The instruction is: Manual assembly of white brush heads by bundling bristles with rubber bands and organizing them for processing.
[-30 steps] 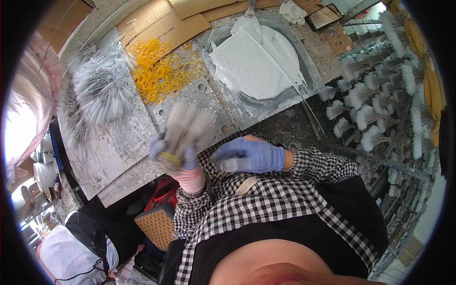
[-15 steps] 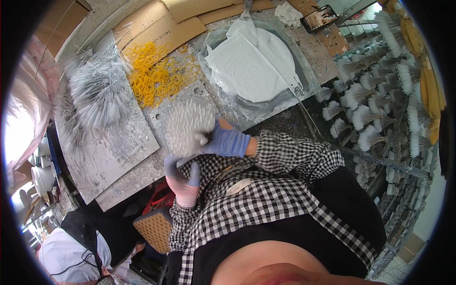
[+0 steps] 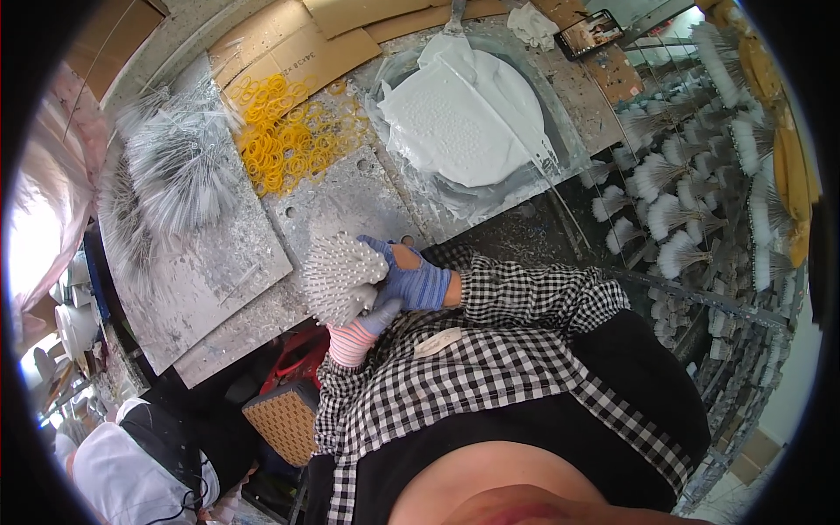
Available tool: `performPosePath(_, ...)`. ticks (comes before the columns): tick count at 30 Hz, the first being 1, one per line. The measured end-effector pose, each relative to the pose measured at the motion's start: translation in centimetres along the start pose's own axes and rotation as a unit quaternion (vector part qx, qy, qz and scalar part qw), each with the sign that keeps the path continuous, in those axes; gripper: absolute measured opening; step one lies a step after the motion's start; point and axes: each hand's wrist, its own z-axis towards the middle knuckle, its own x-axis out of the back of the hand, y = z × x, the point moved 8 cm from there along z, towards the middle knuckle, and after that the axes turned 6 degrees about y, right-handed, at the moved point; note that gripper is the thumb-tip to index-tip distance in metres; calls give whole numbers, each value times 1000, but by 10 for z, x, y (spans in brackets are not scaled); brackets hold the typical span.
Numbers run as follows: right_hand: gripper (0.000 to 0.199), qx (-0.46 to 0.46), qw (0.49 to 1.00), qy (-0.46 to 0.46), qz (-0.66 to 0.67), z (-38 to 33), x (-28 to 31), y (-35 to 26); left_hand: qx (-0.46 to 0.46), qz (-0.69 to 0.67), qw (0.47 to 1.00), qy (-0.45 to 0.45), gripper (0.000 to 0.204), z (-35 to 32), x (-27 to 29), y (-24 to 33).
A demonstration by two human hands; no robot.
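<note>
Both hands [image 3: 385, 293] now turn the stick bundle's [image 3: 341, 276] tips upward.

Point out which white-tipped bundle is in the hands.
The fanned bundle over the grey board, gripped by both gloved hands; the other bundles sit on the rack at right.

Both gloved hands [image 3: 389, 293] clenched together

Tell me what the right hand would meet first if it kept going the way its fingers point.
The right hand points left, its fingers already against the fanned bundle of white-tipped sticks. Past the bundle lies the grey worktable; depth there is hard to judge.
</note>
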Motion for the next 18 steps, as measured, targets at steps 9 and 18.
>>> performPosePath(9, 42, 11, 998, 10, -58, -55, 21, 31, -28, -2, 997, -77, 41, 21, -51, 33)
performPosePath(18, 54, -15, 947, -87, -308, -74, 14, 54, -328, 897, -298, 1, 47, -11, -138, -23)
